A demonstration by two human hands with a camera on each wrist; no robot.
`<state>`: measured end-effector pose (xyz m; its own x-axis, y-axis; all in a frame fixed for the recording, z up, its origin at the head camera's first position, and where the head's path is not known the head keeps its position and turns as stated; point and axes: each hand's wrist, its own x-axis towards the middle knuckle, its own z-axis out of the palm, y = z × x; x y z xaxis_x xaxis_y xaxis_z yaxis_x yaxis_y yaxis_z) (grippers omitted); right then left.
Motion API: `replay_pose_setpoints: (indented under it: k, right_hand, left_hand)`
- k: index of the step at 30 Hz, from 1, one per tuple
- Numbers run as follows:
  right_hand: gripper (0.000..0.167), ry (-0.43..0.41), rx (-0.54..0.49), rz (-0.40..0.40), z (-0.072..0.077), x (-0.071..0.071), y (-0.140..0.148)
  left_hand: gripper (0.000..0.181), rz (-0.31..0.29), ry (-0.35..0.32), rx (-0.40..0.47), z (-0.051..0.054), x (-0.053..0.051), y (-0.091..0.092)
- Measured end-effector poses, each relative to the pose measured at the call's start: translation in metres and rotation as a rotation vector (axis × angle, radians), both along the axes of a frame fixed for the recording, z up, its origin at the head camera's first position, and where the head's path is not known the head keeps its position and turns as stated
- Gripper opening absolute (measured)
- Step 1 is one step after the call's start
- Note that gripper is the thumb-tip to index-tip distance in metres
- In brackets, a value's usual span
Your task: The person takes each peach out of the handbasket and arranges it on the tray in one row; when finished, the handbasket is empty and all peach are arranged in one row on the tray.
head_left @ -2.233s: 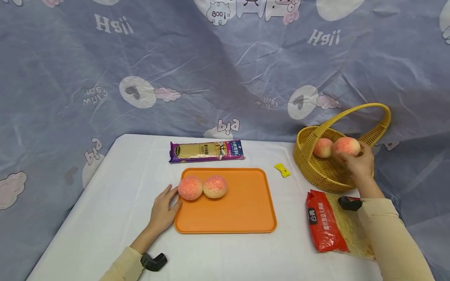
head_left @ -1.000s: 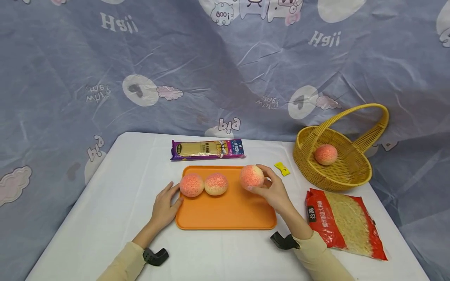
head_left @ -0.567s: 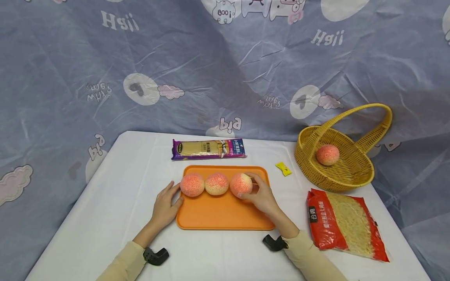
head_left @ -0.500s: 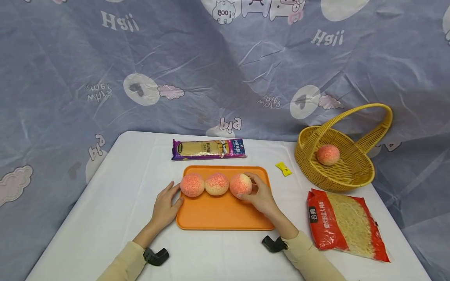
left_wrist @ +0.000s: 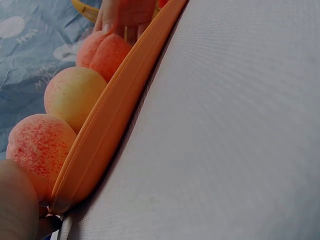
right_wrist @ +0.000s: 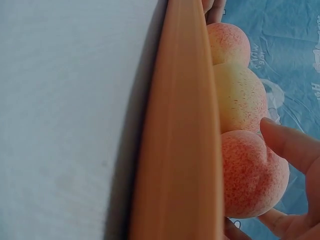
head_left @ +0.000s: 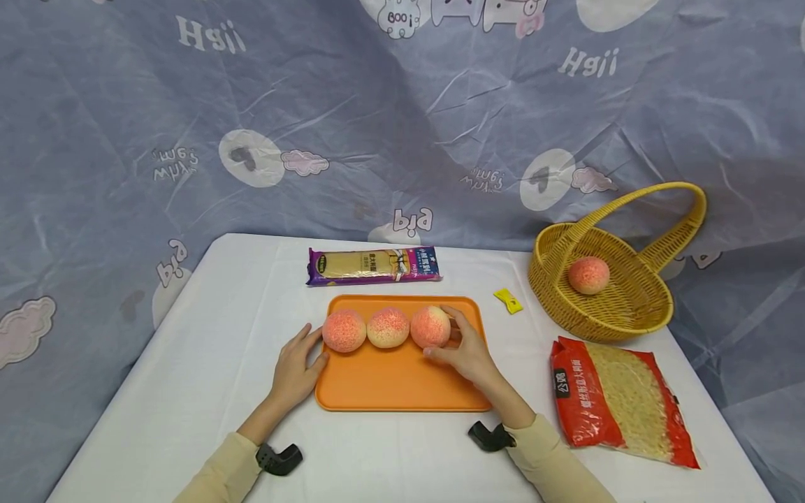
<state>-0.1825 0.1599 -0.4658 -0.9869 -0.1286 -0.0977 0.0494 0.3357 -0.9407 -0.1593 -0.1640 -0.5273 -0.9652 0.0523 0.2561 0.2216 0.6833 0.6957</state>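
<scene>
Three pink-and-cream peaches stand in a row along the back part of an orange tray (head_left: 402, 388): a left peach (head_left: 344, 331), a middle peach (head_left: 388, 328) and a right peach (head_left: 430, 327). My right hand (head_left: 468, 353) is around the right peach, its thumb (right_wrist: 290, 142) and fingers spread loosely about it. In the head view the thumb lies just below the fruit's front edge; whether any finger still touches is unclear. At the tray's left rim, my left hand (head_left: 295, 367) rests with extended fingers beside the left peach.
A yellow wicker basket (head_left: 566, 314) with one more peach (head_left: 588, 275) stands at the back right. In front of it lies a red pasta bag (head_left: 622, 405). A small yellow packet (head_left: 508, 300) and a purple spaghetti packet (head_left: 374, 266) lie behind the tray.
My right hand has brought a peach from the basket leftward to the tray, beside the middle one. Its thumb and fingers have since spread slightly. The left hand has stayed at the rim.
</scene>
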Motion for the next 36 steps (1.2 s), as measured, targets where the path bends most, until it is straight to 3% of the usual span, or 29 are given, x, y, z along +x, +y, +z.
replay_pose_setpoints:
  k: [15, 23, 32, 36]
  right_hand:
    - [0.07, 0.01, 0.091, -0.059, 0.001, 0.0002, -0.0016]
    - [0.076, -0.001, 0.112, -0.051, 0.0023, 0.0023, -0.0021]
    - [0.082, 0.0, 0.095, -0.032, 0.0011, 0.0001, -0.0019]
    - [0.087, -0.005, 0.084, -0.028, 0.0018, 0.0001, -0.0018]
  left_hand:
    - [0.05, 0.005, -0.009, 0.008, 0.0014, 0.0025, 0.0007]
    - [0.051, 0.003, -0.008, 0.0, 0.0008, 0.0014, 0.0001]
    - [0.049, 0.014, 0.085, 0.0, 0.0, 0.0017, 0.0018]
    - [0.05, 0.014, 0.087, -0.002, -0.0005, 0.0022, 0.0018]
